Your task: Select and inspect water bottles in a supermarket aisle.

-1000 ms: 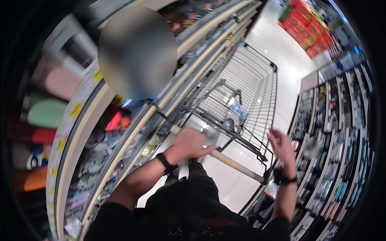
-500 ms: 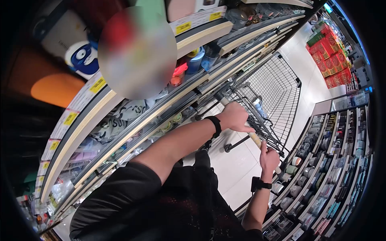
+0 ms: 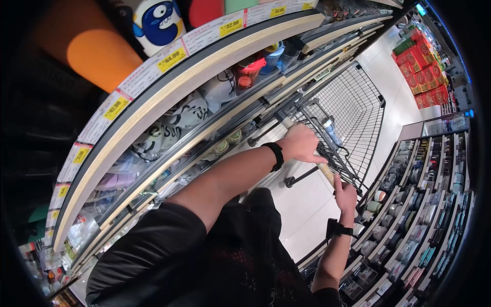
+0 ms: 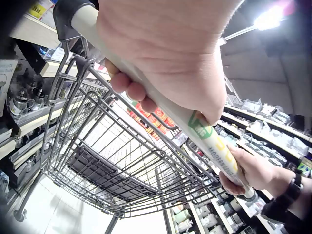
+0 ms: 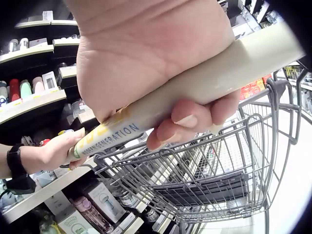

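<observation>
A shopping cart [image 3: 353,110] with a wire basket stands in front of the person. Its pale handle bar [image 4: 187,124] bears printed lettering. The left hand [image 3: 300,143] grips the bar near its left end, and the curled fingertips [image 4: 135,91] show beneath it in the left wrist view. Farther along, the right hand [image 3: 346,197] holds the bar near the other end; its fingers [image 5: 187,119] wrap under the bar in the right wrist view. A clear item with a blue label [image 3: 331,132] lies inside the cart.
A long shelf [image 3: 169,82] with yellow price tags and bagged goods runs close along the left. Shelves [image 3: 409,204] of small goods stand at the right. Red boxes [image 3: 422,74] are stacked beyond the cart, beside the pale floor [image 3: 307,215].
The right hand, off the bar one second ago, has come onto it and grips it. The left hand stays on the bar. The head view has turned, and the cart appears farther right.
</observation>
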### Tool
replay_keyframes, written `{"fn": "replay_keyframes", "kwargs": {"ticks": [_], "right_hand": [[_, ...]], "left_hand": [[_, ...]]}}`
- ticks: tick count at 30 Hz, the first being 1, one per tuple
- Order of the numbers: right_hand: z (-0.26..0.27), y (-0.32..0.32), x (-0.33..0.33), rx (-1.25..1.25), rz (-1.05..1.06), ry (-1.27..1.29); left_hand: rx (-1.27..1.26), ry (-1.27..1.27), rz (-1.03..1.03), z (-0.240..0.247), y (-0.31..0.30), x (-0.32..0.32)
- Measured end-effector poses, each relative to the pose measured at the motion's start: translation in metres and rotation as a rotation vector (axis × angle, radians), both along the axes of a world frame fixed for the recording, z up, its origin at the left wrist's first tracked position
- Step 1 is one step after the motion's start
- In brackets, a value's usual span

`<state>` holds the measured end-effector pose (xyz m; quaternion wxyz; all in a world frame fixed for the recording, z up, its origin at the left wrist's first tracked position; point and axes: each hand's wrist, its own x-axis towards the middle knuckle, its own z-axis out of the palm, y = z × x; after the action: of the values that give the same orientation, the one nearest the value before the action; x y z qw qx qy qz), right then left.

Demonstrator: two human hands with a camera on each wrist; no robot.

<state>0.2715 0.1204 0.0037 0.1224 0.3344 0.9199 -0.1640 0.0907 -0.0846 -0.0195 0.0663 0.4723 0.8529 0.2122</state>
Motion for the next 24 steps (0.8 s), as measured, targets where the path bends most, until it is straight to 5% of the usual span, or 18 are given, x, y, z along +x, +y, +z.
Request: {"fn": "replay_keyframes", "kwargs": {"ticks": [24], "right_hand": [[-0.006, -0.100, 0.071, 0.078, 0.074, 0.039]], "left_hand": [[0.055, 0.137, 0.086, -0.011, -0.093, 0.075]]}}
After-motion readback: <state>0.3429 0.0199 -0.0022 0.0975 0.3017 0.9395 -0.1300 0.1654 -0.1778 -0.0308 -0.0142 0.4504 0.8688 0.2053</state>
